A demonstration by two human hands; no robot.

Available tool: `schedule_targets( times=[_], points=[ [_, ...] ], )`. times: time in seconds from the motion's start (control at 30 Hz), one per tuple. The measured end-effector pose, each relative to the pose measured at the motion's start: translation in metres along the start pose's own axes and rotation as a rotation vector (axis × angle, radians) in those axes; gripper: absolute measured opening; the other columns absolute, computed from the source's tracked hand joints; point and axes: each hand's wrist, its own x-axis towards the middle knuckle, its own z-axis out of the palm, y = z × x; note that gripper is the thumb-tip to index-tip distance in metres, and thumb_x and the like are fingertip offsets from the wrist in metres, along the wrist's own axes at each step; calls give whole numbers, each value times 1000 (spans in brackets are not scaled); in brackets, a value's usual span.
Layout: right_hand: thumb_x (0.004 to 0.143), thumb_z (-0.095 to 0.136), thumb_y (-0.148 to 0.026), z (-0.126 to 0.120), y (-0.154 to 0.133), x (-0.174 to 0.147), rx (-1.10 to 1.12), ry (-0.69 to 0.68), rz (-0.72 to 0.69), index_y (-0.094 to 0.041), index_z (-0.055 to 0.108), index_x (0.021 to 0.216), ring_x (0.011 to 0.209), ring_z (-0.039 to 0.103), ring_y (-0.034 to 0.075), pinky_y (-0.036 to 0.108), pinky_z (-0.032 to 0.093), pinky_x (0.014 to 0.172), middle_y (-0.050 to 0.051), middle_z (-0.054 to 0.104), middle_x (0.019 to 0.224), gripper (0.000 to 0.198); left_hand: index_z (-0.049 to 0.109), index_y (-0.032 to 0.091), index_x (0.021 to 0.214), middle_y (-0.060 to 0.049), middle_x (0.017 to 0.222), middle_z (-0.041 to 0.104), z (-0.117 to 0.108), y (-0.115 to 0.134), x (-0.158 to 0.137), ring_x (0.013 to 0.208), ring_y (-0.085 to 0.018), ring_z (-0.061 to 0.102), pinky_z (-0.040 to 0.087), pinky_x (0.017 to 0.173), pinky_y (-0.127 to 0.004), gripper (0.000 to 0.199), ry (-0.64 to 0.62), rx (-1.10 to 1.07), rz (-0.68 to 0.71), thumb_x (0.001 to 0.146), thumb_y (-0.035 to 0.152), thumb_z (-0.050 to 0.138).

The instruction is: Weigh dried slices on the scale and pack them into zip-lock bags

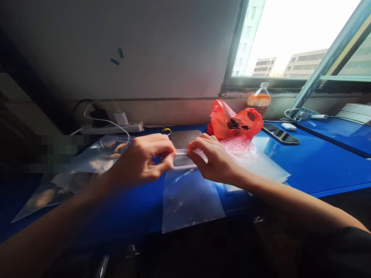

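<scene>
A clear zip bag hangs from both hands over the front edge of the blue table, and nothing shows inside it. My left hand pinches the left end of its top strip. Close by, my right hand pinches the same strip farther right, fingers closed. Behind the bag lies a flat grey plate, partly covered by my hands. Beside my right hand, a stack of clear bags rests on the table. To the left, filled clear bags hold brownish pieces that I cannot identify.
A red plastic bag with dark pieces inside stands at the back, before an orange drink bottle. A phone and a white earbud case lie right. A power strip with cables runs along the wall.
</scene>
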Motion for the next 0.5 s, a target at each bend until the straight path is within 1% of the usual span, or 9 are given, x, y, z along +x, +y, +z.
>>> schedule_targets(
  times=[0.2,0.33,0.43,0.5],
  points=[
    [91,51,-18,-2,16,1,-29,18,5,-19,54,84,81,52,18,32,39,74,5,62,82,7,59,19,65,3,62,57,-13,-8,0,56,-11,49,38,53,-25,19,19,-23,-60,83,18,53],
    [91,52,-20,-6,17,3,-25,35,-6,-19,53,83,82,52,19,34,41,74,6,63,82,9,61,18,67,2,64,57,-23,-11,0,56,-10,48,37,51,-25,18,31,-59,-68,84,17,56],
    [91,51,-20,-8,17,4,-21,61,-13,-20,53,81,82,51,19,35,41,75,5,61,78,11,61,18,63,3,62,56,-31,-11,-2,52,-8,46,35,47,-23,20,91,-51,-23,84,18,59],
    [89,51,-18,-11,25,5,-10,82,-11,-21,54,78,83,52,18,34,42,76,4,61,76,12,60,19,60,2,59,55,-40,-13,-7,51,-8,46,34,46,-24,22,208,-39,-93,81,23,63]
  ],
)
